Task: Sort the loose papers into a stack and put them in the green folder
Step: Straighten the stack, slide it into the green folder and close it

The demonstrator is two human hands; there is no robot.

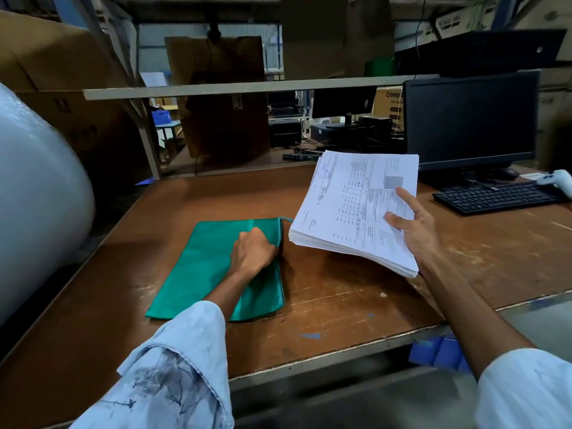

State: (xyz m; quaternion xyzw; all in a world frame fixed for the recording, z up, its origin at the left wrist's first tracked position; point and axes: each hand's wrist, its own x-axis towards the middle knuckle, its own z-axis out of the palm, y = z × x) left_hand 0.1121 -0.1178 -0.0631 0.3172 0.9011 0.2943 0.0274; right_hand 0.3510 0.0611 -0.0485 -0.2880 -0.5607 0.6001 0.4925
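A green fabric folder [201,267] lies flat on the brown table [340,298], its zipped edge facing right. My left hand [252,250] lies on it with curled fingers that grip the folder's right edge near the top. My right hand [414,227] holds a thick stack of printed papers [349,205] in the air, just right of the folder and above the table. The thumb and forefinger lie on the top sheet, and the other fingers are hidden underneath.
A black monitor [470,119] and a black keyboard [495,198] stand at the back right, with a white handheld device [557,179] beside them. A large white roll [37,193] fills the left side. Shelves and cardboard boxes rise behind the table.
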